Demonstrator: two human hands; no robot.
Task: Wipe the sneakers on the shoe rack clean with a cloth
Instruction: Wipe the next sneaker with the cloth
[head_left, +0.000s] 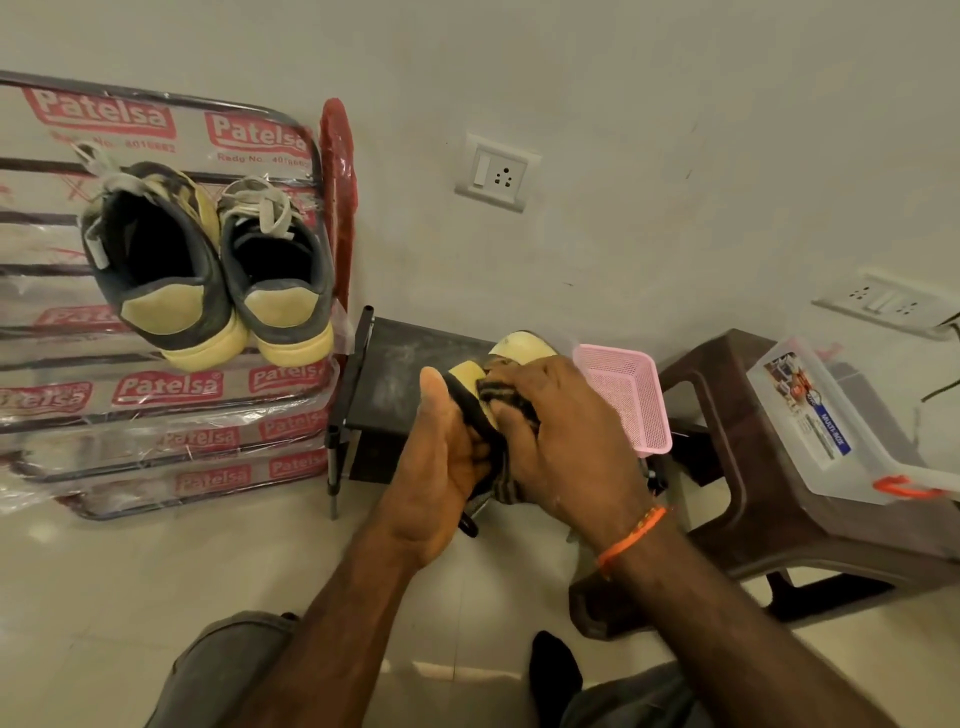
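Footwear counts three pieces in view: one yellow-soled shoe (511, 353) held in the hands and two sneakers (208, 265) standing side by side on the shoe rack (171, 395). The held shoe is pale yellow with a black strap or edge running across it; most of it is hidden behind the hands, so its exact type cannot be told. It is up in front of the person, above the floor and before a low dark stand (400, 358). The left hand (441, 467) grips it from the left, thumb raised along the edge and fingers curled underneath. The right hand (561, 436), an orange thread band (631, 535) at its wrist, presses one dark striped cloth (506, 402) onto the shoe, fingers closed round the cloth. The two sneakers on the rack are grey with yellowish heel patches, thick cream soles and loose pale laces, heels toward the camera. The rack's bars are wrapped in clear plastic printed "Patelsa". To the right sit one pink mesh basket (623, 395), one brown plastic stool (769, 493) and one clear plastic box (826, 421) upon it. Two switch sockets (496, 174) are on the wall.
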